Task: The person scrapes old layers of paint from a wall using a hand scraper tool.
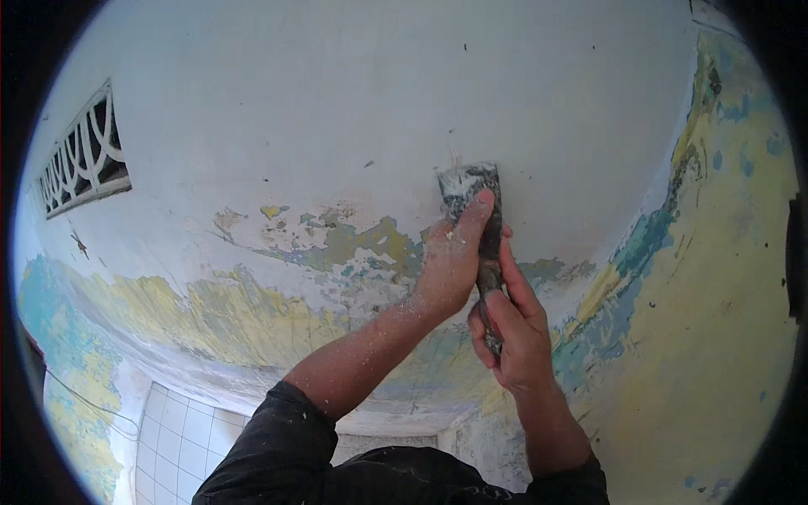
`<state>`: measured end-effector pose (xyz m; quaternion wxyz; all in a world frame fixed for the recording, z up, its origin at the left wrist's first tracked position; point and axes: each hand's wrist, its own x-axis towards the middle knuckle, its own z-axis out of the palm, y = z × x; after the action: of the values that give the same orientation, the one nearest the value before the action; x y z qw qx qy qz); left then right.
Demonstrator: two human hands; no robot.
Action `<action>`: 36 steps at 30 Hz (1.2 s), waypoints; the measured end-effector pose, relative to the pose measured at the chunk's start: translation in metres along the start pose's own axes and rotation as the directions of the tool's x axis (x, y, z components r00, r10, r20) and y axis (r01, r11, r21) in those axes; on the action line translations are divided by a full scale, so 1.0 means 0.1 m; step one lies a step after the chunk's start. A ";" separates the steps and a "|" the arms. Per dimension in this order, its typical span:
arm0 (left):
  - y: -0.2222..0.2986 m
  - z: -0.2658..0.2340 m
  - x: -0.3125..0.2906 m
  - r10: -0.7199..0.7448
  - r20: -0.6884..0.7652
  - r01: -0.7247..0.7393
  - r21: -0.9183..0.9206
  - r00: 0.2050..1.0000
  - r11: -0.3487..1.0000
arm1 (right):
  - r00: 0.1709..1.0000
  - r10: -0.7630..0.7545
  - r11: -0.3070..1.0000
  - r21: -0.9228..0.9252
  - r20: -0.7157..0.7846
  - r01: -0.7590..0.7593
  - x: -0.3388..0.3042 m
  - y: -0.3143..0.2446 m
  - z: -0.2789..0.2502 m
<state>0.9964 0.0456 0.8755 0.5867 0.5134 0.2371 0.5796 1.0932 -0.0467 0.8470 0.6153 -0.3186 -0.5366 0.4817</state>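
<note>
Holds a flat, dark, white-smeared metal scraper (491,234) right of frame centre, over a white-and-yellow painted wall (337,101), with left hand (449,268) clamped on its blade (461,180) and right hand (523,337) closed around its handle (488,276).

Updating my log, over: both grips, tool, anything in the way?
Left grip on dark, white-smeared flat scraper at its blade; right grip on handle. Blade up at pale painted wall, contact unclear. No obstacle seen beside it.
</note>
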 end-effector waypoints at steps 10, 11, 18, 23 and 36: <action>-0.08 0.05 -0.21 -0.054 0.042 0.050 0.078 0.998 0.996 | 0.993 0.078 0.997 0.015 -0.093 -0.077 -0.22 0.05 -0.08; -0.07 0.05 -0.21 -0.019 0.066 0.011 0.121 0.998 0.993 | 0.995 0.076 0.997 0.017 -0.058 -0.075 -0.27 0.05 -0.13; -0.12 0.01 -0.09 -0.056 0.050 0.053 0.066 0.997 0.996 | 0.996 0.065 0.998 -0.009 -0.061 -0.065 -0.12 0.05 -0.05; -0.14 0.08 -0.23 -0.015 0.045 0.012 0.054 0.999 0.998 | 0.995 0.090 0.994 -0.063 -0.040 -0.092 -0.18 -0.02 -0.07; -0.05 0.09 0.00 -0.025 0.019 0.025 -0.003 1.000 1.000 | 0.999 0.047 0.996 -0.077 -0.021 -0.049 -0.03 -0.11 -0.08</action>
<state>1.0058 0.0433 0.8745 0.5969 0.5151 0.2369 0.5677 1.1043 -0.0523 0.8543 0.5959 -0.3594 -0.5410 0.4722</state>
